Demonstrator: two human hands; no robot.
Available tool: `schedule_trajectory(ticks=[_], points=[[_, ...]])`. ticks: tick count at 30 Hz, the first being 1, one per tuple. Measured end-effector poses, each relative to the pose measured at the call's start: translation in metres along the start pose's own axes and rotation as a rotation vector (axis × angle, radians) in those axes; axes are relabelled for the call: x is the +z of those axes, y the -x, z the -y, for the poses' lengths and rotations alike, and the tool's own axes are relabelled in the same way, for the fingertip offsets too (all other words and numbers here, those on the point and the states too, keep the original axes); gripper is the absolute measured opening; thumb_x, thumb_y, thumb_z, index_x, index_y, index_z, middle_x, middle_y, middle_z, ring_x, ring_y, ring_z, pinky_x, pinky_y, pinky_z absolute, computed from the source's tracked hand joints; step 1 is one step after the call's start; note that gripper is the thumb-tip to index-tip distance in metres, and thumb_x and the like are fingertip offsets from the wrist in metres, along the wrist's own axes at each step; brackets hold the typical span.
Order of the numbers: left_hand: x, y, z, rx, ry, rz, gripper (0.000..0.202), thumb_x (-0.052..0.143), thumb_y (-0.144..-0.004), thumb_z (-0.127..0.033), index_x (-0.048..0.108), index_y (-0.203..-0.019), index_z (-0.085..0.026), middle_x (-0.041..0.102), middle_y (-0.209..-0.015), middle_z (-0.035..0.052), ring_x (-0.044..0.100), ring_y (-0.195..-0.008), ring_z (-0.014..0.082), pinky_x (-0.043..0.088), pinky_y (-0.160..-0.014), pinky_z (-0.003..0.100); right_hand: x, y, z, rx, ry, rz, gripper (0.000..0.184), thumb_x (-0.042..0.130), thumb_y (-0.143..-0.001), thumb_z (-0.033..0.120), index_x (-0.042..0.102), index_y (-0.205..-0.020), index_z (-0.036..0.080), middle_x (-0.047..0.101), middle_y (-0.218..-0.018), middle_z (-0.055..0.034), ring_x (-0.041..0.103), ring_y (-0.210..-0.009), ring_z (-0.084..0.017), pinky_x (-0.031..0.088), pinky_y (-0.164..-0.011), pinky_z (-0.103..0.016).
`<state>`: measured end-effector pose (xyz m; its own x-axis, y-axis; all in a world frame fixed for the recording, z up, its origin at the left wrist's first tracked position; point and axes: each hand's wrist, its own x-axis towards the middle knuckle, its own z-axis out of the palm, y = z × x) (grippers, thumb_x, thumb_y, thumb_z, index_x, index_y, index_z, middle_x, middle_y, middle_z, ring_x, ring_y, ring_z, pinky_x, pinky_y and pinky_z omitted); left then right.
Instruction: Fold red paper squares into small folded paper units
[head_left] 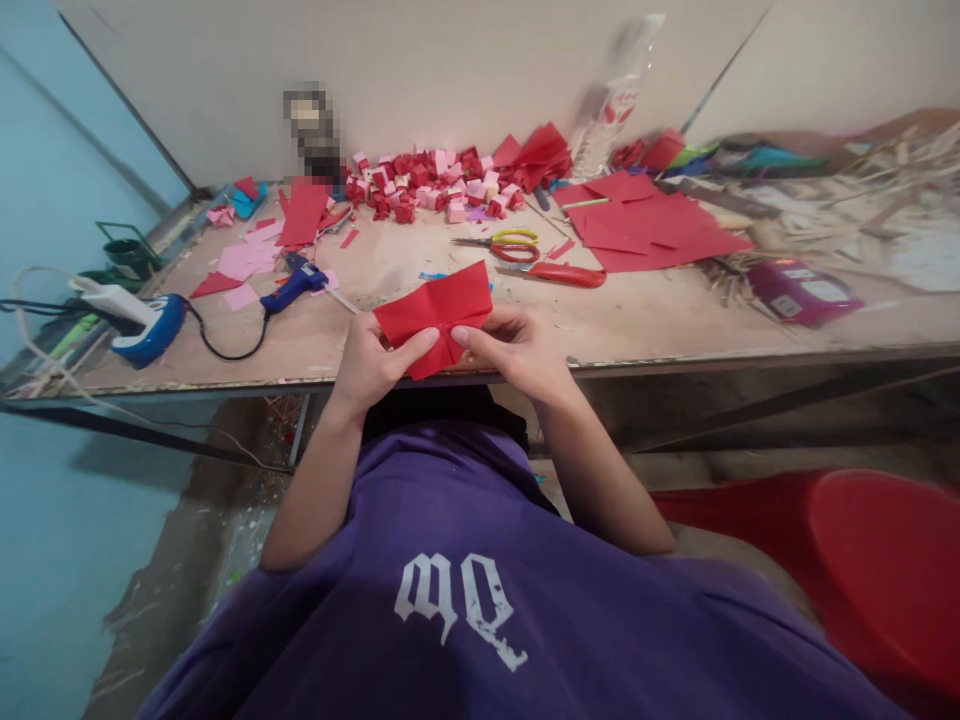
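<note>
A creased piece of red paper [442,297] is held up at the table's near edge, just in front of my body. My left hand [377,362] grips its lower left side, thumb on the front face and fingers behind. On the lower right side my right hand [523,350] pinches it the same way. Both thumbs press close together near a fold at the middle of the paper. The fingers behind the sheet are mostly hidden.
Beyond my hands lie yellow-and-red-handled scissors [504,243] and a red-handled knife [562,274]. A blue glue gun [295,282] rests at left near a power strip [150,330]. Folded paper pieces [435,185] are heaped at the back; red sheets [652,222] lie right.
</note>
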<state>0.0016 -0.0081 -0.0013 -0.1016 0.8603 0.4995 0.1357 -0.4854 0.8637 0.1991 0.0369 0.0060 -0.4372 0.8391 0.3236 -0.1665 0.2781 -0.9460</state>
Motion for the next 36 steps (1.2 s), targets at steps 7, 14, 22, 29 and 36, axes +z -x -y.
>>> schedule_trajectory(ticks=[7,14,22,29,36], points=[[-0.0006,-0.0005,0.0005,0.021,-0.042,-0.001,0.031,0.085,-0.085,-0.044,0.072,-0.072,-0.019,0.073,-0.074,0.0037,0.069,-0.069,0.0196,0.062,-0.069,0.032,0.0004,0.0009,0.0000,0.023,0.038,-0.015,0.023,0.097,-0.078,0.045,0.089,-0.087,0.024,0.084,-0.087,-0.0020,0.077,-0.086,-0.021,0.066,-0.083,-0.033],[0.0017,-0.0016,0.0000,0.030,-0.071,-0.033,0.023,0.088,-0.079,-0.036,0.074,-0.074,-0.019,0.074,-0.074,0.0016,0.066,-0.067,0.0171,0.059,-0.064,0.027,0.0020,-0.0003,0.0012,0.002,0.026,-0.011,0.022,0.096,-0.079,0.044,0.089,-0.083,0.024,0.084,-0.086,-0.0014,0.077,-0.083,-0.020,0.065,-0.086,-0.032],[0.0025,-0.0028,0.0012,0.036,-0.114,-0.064,0.027,0.089,-0.080,-0.039,0.073,-0.074,-0.018,0.076,-0.075,0.0027,0.067,-0.067,0.0172,0.062,-0.066,0.029,0.0002,-0.0007,0.0000,0.036,0.013,0.011,0.028,0.097,-0.077,0.048,0.089,-0.088,0.023,0.085,-0.088,-0.0025,0.078,-0.082,-0.020,0.066,-0.082,-0.032],[0.0007,-0.0039,0.0059,0.041,-0.117,-0.100,0.023,0.089,-0.076,-0.034,0.073,-0.076,-0.018,0.077,-0.077,0.0036,0.068,-0.066,0.0172,0.063,-0.065,0.028,0.0002,0.0006,0.0036,0.031,0.037,-0.036,0.034,0.095,-0.078,0.055,0.088,-0.079,0.022,0.084,-0.081,-0.0038,0.073,-0.069,-0.017,0.065,-0.073,-0.030],[0.0020,-0.0043,0.0048,0.063,-0.136,-0.113,0.023,0.088,-0.076,-0.036,0.075,-0.080,-0.017,0.080,-0.081,0.0049,0.073,-0.070,0.0193,0.067,-0.070,0.030,0.0004,0.0004,0.0026,0.037,0.054,-0.077,0.037,0.093,-0.081,0.058,0.087,-0.074,0.022,0.082,-0.076,-0.0037,0.071,-0.065,-0.016,0.062,-0.070,-0.028]])
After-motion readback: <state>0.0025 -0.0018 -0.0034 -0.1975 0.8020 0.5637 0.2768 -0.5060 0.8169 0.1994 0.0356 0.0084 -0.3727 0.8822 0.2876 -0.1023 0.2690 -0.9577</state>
